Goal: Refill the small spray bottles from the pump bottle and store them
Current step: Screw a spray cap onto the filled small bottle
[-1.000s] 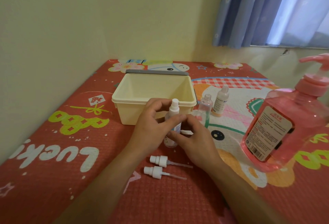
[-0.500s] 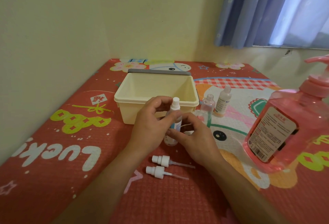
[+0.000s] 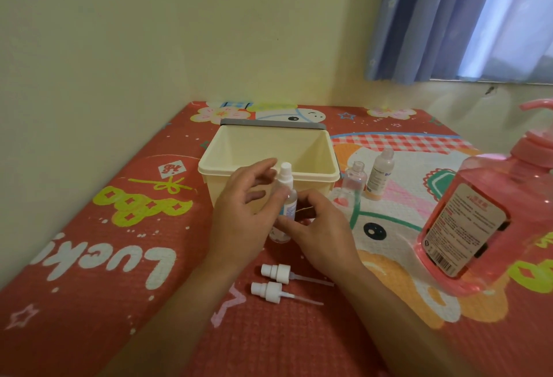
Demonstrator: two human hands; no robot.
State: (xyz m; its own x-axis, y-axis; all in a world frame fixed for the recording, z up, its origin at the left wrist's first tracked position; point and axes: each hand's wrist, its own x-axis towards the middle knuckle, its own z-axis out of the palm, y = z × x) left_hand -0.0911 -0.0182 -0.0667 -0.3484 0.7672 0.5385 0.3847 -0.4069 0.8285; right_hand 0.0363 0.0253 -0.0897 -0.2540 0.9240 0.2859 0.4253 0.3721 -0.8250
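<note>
Standing upright on the red cartoon mat (image 3: 89,257), just on the near side of the cream bin (image 3: 260,143): one small spray bottle (image 3: 286,197), clear, white spray head fitted.

- Right hand (image 3: 317,236): thumb and fingers curled round the bottle's lower body, grasping it.
- Left hand (image 3: 242,212): fingers loosened and spread to the left of the spray head, a gap showing between them and it. The thumb lies by the bottle's shoulder; contact there cannot be told.
- Both hands cover the middle of the bin's near wall and hide the bottle's base on the left.
- Bin: open-topped, grey strip (image 3: 272,123) along its far rim.
- Clear bottle (image 3: 354,180), uncapped, upright, just right of the bin.
- White labelled bottle (image 3: 380,176), upright, just beyond and right of the clear one.
- Two loose spray heads (image 3: 275,273) with dip tubes, lying side by side on the mat, near of the hands, tubes pointing right.
- Pink pump bottle (image 3: 484,221), large, label facing the camera, at the right, well apart from the hands; its spout is cut off by the frame edge.
- Blue curtain (image 3: 449,17), far right, above the mat.
</note>
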